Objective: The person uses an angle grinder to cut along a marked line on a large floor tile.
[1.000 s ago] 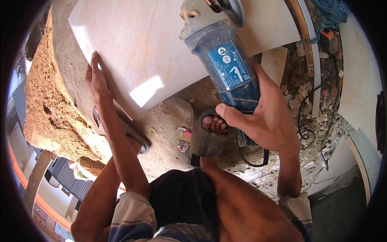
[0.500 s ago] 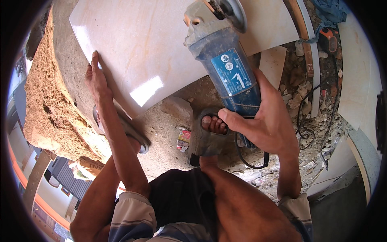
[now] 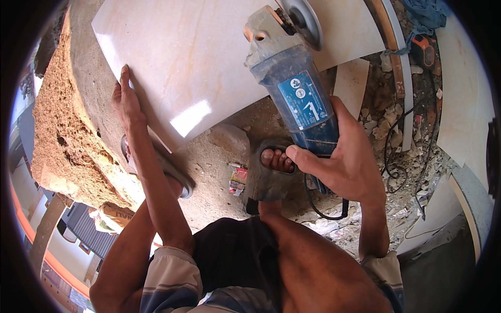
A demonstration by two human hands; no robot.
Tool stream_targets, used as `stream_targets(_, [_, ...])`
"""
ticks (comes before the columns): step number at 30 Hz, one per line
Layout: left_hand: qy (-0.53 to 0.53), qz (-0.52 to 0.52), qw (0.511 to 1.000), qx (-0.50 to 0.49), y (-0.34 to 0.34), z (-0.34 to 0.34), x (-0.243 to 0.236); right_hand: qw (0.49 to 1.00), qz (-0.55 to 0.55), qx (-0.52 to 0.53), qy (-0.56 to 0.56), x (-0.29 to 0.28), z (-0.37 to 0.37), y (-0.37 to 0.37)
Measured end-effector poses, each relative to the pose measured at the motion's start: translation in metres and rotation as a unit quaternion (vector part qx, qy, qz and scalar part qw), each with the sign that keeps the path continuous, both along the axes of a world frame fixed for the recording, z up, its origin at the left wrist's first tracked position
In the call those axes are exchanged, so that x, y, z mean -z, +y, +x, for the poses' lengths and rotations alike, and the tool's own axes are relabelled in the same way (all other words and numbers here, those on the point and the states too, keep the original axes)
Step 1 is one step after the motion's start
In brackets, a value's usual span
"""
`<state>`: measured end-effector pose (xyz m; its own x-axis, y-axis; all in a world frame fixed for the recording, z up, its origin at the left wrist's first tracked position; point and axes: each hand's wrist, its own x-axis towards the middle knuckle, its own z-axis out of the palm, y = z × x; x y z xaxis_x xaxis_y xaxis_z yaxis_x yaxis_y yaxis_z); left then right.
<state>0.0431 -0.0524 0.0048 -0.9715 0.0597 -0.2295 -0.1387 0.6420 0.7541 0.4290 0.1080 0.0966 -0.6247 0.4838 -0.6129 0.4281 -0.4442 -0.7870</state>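
Observation:
My right hand [image 3: 347, 156] is wrapped round the rear body of a blue angle grinder [image 3: 300, 96]. Its grey disc [image 3: 305, 23] points away from me, above the far right part of a large cream tile [image 3: 172, 62]. I cannot tell whether the disc touches the tile or is spinning. At the tile's left edge, my left hand [image 3: 128, 107] holds on, one finger stretched along the rim and the others partly hidden. The grinder's black cord [image 3: 326, 215] loops down below my right hand.
My sandalled right foot [image 3: 276, 159] is close below the grinder. A sand heap [image 3: 68, 125] rises at the left. To the right lie rubble [image 3: 383, 125], a narrow tile offcut [image 3: 352, 83], an orange-and-black tool [image 3: 424, 51], a blue cloth [image 3: 425, 15] and more tile pieces [image 3: 464, 94].
The grinder has shifted slightly right and toward me in my right hand. My left hand and the tile have hardly moved.

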Motion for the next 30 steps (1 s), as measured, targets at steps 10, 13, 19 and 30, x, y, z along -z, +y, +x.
stream_targets(10, [0.011,0.004,1.000,0.006,-0.0035,-0.0010,0.0005,1.000,-0.017,-0.008,-0.012,-0.0030,0.0032,-0.0010])
stream_targets(13, [0.008,-0.007,1.000,0.007,-0.0042,-0.0041,0.0043,1.000,-0.006,-0.005,-0.010,-0.0031,0.0045,-0.0022])
stream_targets(19, [0.006,0.003,1.000,0.009,-0.0064,-0.0062,0.0045,1.000,-0.017,-0.001,-0.006,-0.0061,0.0070,-0.0022])
stream_targets(30, [-0.002,0.012,1.000,0.002,-0.0038,-0.0035,0.0026,0.999,-0.029,0.012,-0.014,-0.0088,0.0097,-0.0048])
